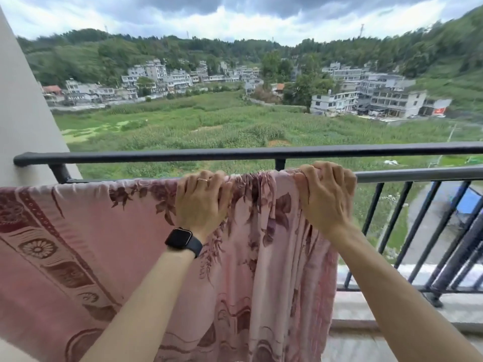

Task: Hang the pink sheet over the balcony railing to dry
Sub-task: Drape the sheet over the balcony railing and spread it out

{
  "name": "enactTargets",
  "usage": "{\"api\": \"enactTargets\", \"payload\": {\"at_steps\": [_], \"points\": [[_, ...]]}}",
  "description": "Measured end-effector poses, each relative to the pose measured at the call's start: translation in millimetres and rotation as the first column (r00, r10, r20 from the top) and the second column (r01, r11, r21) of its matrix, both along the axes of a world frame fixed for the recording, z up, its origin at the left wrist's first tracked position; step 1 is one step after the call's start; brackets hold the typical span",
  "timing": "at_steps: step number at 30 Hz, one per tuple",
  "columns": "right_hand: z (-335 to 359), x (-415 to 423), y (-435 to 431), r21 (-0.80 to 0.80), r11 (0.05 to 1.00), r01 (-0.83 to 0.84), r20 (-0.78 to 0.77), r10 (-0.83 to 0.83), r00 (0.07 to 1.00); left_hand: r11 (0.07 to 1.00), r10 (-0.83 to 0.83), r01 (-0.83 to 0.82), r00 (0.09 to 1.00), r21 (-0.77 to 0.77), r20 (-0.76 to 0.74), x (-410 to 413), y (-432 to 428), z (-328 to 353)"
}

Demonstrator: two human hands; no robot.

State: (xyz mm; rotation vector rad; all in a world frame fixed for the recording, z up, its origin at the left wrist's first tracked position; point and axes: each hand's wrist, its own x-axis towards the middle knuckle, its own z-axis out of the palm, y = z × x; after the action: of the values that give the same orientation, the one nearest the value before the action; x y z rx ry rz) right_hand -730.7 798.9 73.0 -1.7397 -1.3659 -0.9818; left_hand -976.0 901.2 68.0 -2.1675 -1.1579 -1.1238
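The pink sheet (104, 231) with dark red floral print hangs over the lower rail of the black balcony railing (418, 176), draped down toward me. It is smooth at the left and bunched into folds between my hands. My left hand (201, 199), with a ring and a black watch on the wrist, grips the sheet's top fold on the rail. My right hand (325, 194) grips the bunched right edge of the sheet on the same rail.
A higher black handrail (183, 154) runs across behind the sheet. A pale wall (23, 100) closes the left side. Vertical bars (402, 231) fill the railing at the right, above a concrete ledge (366, 309). Fields and buildings lie far below.
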Motion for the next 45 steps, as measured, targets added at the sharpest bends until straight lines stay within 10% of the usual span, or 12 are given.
{"api": "enactTargets", "payload": {"at_steps": [7, 13, 25, 30, 36, 45], "points": [[6, 71, -46, -0.061, 0.989, 0.131, -0.250, -0.142, 0.958, 0.995, 0.091, -0.096, 0.988, 0.035, 0.124, 14, -1, -3], [13, -30, -7, -0.211, 0.952, -0.223, -0.148, 0.194, 0.970, 0.991, 0.131, -0.128, 0.983, -0.025, 0.130, 12, -10, -2], [12, 53, -28, -0.141, 0.990, -0.002, -0.333, -0.045, 0.942, 0.983, 0.164, -0.158, 0.985, -0.093, 0.061, 11, -10, -1], [9, -19, -2, -0.258, 0.948, -0.185, -0.166, 0.145, 0.975, 0.987, 0.154, -0.150, 0.986, -0.059, 0.071, 11, -9, 0], [-19, 83, -30, -0.169, 0.985, -0.016, -0.005, 0.015, 1.000, 0.988, 0.153, -0.153, 0.988, -0.010, 0.032, 11, -4, -3], [-12, 51, -33, -0.167, 0.985, -0.033, -0.158, 0.006, 0.987, 0.986, 0.162, -0.166, 0.980, 0.030, 0.111, 11, -2, -10]]}}
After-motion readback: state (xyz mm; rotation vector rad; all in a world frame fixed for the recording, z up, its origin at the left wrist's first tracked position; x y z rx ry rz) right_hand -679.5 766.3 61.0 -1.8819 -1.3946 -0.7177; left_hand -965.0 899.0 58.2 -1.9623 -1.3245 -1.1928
